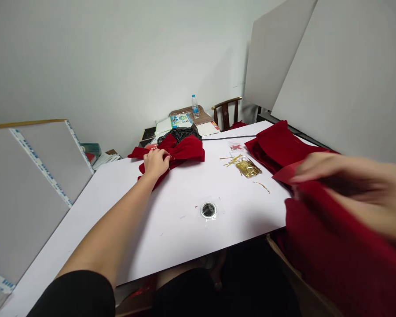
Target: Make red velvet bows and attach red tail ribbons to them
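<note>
1. Grey boards (29, 193) with blue-and-white taped edges lean at the far left, beside the white table (171, 233).
2. The left hand (155, 162) is closed on the pinched middle of a red velvet bow (185, 149), which lies on the table. A black plastic bag (180, 134) sits just behind the bow.
3. Beyond the bag, on a cluttered desk, stands a water bottle (194, 106) near papers and a wooden chair (226, 112).
4. Mid-table lie a small round metal disc (208, 210) in clear plastic and, farther on, a bundle of gold twist ties (248, 168) beside a small clear packet (236, 146).
5. At the right, a stack of folded red velvet (277, 145) rests on the table.
6. The right hand (356, 189) is blurred above a large red velvet cloth (336, 251) that hangs over the table's edge. It touches the cloth, but whether it grips cannot be told.
</note>
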The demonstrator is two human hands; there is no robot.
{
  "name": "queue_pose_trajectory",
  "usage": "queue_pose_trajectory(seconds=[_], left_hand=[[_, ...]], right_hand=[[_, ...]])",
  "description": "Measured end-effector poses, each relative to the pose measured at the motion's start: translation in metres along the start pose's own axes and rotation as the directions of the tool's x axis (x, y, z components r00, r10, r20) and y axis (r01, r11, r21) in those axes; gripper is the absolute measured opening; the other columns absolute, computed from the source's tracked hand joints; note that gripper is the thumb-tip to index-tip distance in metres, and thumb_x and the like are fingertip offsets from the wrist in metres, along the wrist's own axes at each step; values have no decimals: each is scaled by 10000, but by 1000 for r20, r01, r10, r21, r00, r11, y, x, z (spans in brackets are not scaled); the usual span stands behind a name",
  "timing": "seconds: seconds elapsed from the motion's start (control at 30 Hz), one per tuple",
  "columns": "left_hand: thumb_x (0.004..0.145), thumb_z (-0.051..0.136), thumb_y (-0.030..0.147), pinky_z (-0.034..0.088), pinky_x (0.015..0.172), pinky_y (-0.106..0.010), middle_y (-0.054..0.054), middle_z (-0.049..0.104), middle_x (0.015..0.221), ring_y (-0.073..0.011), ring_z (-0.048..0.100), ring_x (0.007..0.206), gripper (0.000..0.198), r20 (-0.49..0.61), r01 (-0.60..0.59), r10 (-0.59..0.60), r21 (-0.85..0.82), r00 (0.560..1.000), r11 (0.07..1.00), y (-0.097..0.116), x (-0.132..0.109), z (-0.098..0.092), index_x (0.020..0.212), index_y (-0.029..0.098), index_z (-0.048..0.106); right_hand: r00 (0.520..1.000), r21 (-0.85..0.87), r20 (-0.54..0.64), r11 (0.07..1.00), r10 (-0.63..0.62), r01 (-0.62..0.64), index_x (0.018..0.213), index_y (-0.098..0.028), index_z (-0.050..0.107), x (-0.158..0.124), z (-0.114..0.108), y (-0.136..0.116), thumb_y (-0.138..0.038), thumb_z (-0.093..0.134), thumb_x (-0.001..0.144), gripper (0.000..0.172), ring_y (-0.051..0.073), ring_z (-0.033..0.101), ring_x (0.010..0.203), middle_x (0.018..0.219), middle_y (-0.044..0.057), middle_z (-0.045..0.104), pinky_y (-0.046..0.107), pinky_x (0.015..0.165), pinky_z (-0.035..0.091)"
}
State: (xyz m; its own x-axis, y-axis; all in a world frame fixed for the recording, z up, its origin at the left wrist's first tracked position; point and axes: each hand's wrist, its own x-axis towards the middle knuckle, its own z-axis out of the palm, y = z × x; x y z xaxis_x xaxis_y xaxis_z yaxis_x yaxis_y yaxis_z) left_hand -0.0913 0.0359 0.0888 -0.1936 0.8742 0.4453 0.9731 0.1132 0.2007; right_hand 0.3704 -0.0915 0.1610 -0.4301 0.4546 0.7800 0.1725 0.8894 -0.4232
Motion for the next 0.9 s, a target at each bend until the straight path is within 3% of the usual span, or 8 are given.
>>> queue_pose_trajectory(seconds=[0.1,0.2,0.27,0.33,0.57,0.7,0.8,0.9], left_hand=[[905,675,304,466,1027,-507,-101,711,1001,-301,646,1035,113,-104,-28,-23,-461,994,887,14,-14,-14,940,197,686],[883,738,400,548,919,-404,-45,696,907,-210,687,862,255,78,100,-84,-948,993,303,34,-40,-22,1020,207,645],[854,786,417,559,932,-368,-25,688,919,-190,699,896,332,177,174,-52,-982,983,-73,44,-60,-21,1065,219,624],[871,765,428,569,919,-360,-9,648,867,-181,694,884,311,271,266,14,-932,963,-247,47,-79,-15,1052,223,618],[834,749,498,595,840,-436,-65,701,932,-234,703,822,379,458,468,149,-883,877,-44,24,-108,16,1068,212,662],[718,886,498,597,885,-417,-80,752,1045,-254,738,915,537,464,483,176,-872,868,-82,28,-111,25,1123,212,680],[744,889,451,563,936,-367,-70,747,1081,-222,721,981,494,395,405,117,-911,911,-79,39,-113,30,1116,205,674],[777,858,418,534,879,-302,-48,722,968,-178,679,912,357,234,235,-14,-968,972,84,47,-116,33,959,178,668]], right_hand=[[989,78,143,997,-34,23,976,-206,694,17,45,16,-108,610,973,129,109,682,760,857,30,722,231,666,556],[982,221,185,975,-36,-6,971,-173,703,38,99,37,-97,613,951,119,104,671,735,860,29,723,222,662,547],[978,292,206,956,-41,-21,965,-155,714,52,132,52,-102,609,945,119,108,672,734,878,40,726,215,653,547],[981,299,183,954,-65,8,957,-150,722,64,160,67,-112,608,943,121,112,666,737,874,44,724,213,653,537],[925,166,247,953,-289,254,993,-174,733,72,225,114,-157,592,982,143,162,680,802,899,71,721,270,730,542],[951,193,185,958,-247,212,1011,-171,719,52,238,125,-136,598,973,132,159,677,820,969,85,719,272,725,559],[973,235,143,961,-183,146,1008,-168,719,40,239,128,-118,596,957,142,151,693,848,1011,89,724,250,702,564],[984,272,147,961,-100,57,997,-175,726,36,239,130,-115,592,939,157,136,682,796,998,76,733,244,676,557]])
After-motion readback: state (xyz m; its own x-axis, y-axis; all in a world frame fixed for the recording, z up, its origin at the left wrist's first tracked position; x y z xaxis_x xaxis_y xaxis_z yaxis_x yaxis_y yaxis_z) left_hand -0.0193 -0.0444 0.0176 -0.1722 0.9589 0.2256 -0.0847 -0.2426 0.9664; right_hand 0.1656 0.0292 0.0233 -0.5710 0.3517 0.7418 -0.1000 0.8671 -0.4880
